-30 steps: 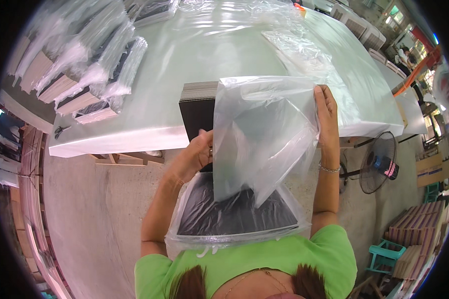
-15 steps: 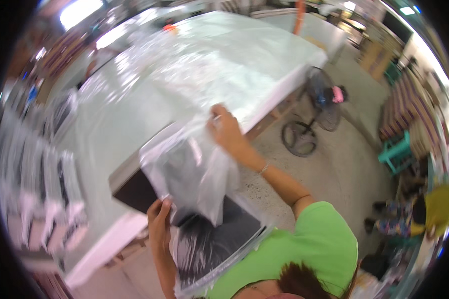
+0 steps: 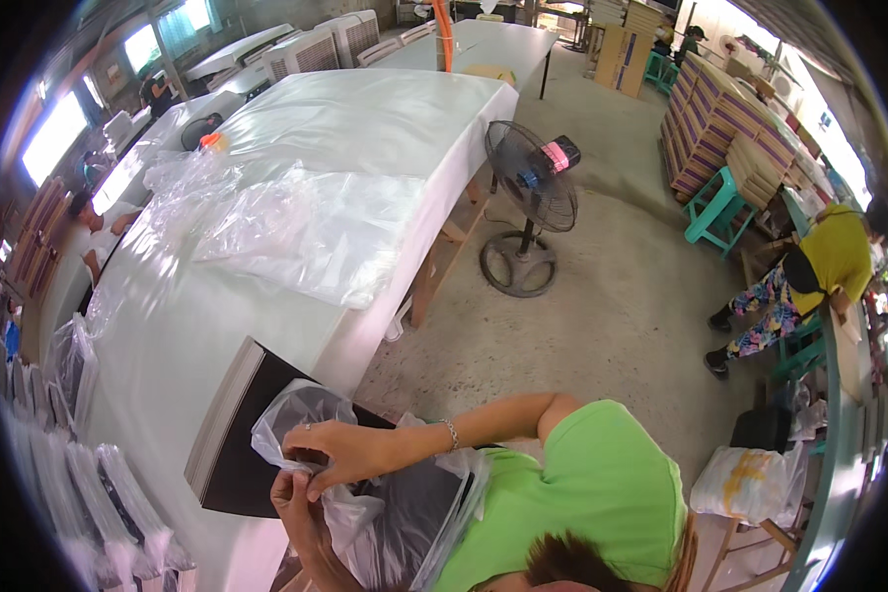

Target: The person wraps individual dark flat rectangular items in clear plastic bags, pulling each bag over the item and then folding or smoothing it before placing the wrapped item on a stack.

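Observation:
Just off the table's near edge, my left hand [image 3: 303,505] and my right hand [image 3: 350,452] meet with fingers closed, both pinching a clear plastic bag [image 3: 296,403]. Part of the bag puffs up beside the right fingers, and part hangs below. A flat black item with pale layered edges [image 3: 242,449] lies at the table edge, under and left of the bag. Against my body rests another dark flat piece in clear plastic [image 3: 414,513], partly covered by my right forearm. Whether the pinched bag is joined to it I cannot tell.
The long white table [image 3: 187,345] carries loose clear plastic sheets [image 3: 306,232]. Plastic-wrapped flat items [image 3: 118,503] stand in rows at left. A black pedestal fan [image 3: 531,183] stands right of the table. Another person [image 3: 809,266] works at a bench on the far right.
My right hand has come down from the raised bag to meet my left hand. The bag is lower and bunched between them. The view has shifted, showing more of the room.

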The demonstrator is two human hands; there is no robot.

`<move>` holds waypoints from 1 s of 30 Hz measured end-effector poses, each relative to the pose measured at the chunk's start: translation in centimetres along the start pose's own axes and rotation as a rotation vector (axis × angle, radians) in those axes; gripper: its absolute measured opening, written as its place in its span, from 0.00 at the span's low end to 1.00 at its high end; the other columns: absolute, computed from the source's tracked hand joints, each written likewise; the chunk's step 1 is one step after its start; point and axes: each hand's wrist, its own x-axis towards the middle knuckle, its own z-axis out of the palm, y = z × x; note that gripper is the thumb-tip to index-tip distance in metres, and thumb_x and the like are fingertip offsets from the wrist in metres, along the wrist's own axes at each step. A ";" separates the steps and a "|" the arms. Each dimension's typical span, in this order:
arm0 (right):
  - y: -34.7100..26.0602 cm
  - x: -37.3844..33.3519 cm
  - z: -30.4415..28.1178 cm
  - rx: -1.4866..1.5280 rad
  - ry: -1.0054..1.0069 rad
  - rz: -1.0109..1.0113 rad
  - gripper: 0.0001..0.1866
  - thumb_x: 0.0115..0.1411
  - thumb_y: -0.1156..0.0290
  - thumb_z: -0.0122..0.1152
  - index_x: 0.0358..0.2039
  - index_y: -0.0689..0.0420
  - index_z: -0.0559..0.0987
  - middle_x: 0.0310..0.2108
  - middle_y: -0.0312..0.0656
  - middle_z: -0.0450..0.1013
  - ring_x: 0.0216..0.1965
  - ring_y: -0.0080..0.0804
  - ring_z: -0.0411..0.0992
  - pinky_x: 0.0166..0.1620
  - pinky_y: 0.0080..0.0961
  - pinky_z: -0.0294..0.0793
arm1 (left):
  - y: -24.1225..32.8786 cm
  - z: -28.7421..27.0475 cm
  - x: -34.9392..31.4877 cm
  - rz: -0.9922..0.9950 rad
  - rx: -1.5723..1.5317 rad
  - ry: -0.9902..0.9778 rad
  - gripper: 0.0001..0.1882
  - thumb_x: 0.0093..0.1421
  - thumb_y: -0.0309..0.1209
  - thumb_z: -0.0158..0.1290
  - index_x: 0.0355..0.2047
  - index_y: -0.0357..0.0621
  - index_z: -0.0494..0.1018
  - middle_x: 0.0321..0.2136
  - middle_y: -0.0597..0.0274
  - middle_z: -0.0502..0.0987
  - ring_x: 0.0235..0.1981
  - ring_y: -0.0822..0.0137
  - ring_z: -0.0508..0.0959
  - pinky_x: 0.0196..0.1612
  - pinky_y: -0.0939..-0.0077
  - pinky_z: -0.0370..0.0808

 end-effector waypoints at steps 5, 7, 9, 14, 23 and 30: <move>0.2 0.1 0.4 -0.058 0.050 -0.031 0.16 0.40 0.75 0.63 0.31 0.64 0.72 0.29 0.47 0.69 0.31 0.40 0.68 0.36 0.30 0.66 | -0.7 -0.5 0.6 0.049 0.045 0.008 0.13 0.57 0.35 0.54 0.36 0.38 0.71 0.32 0.64 0.75 0.32 0.75 0.73 0.37 0.82 0.69; -0.7 -0.1 0.1 0.002 0.049 0.008 0.11 0.45 0.76 0.61 0.29 0.63 0.72 0.26 0.42 0.67 0.28 0.34 0.69 0.33 0.28 0.67 | -1.2 -1.3 0.6 0.014 0.023 0.025 0.15 0.57 0.37 0.54 0.39 0.39 0.71 0.33 0.64 0.75 0.33 0.74 0.74 0.39 0.79 0.70; -1.1 -0.2 -0.5 0.060 0.074 0.055 0.07 0.48 0.77 0.60 0.28 0.63 0.72 0.25 0.39 0.67 0.26 0.29 0.69 0.31 0.25 0.68 | -1.2 -1.1 0.5 -0.066 -0.045 0.090 0.18 0.56 0.38 0.55 0.40 0.37 0.70 0.32 0.63 0.75 0.32 0.73 0.74 0.39 0.80 0.71; 2.5 -0.5 -1.4 0.054 0.275 -0.002 0.06 0.51 0.75 0.60 0.30 0.62 0.75 0.28 0.35 0.70 0.25 0.18 0.68 0.30 0.18 0.69 | -0.7 -1.0 0.3 -0.235 -0.310 0.141 0.19 0.58 0.39 0.52 0.44 0.40 0.68 0.41 0.59 0.73 0.40 0.67 0.73 0.42 0.75 0.73; 19.8 -15.2 -14.5 0.804 0.754 0.344 0.12 0.57 0.71 0.52 0.40 0.62 0.75 0.39 0.41 0.72 0.38 0.31 0.71 0.45 0.30 0.71 | -0.6 -9.4 0.7 -0.090 -0.689 -0.297 0.22 0.61 0.34 0.47 0.54 0.40 0.60 0.55 0.51 0.61 0.58 0.55 0.58 0.60 0.49 0.51; 16.6 -32.8 -26.6 -0.021 1.629 0.376 0.10 0.61 0.69 0.50 0.37 0.64 0.72 0.30 0.42 0.72 0.30 0.29 0.70 0.35 0.27 0.72 | -0.1 -13.1 0.4 0.033 -0.754 -0.176 0.20 0.60 0.35 0.48 0.51 0.40 0.65 0.54 0.53 0.64 0.56 0.57 0.61 0.61 0.53 0.53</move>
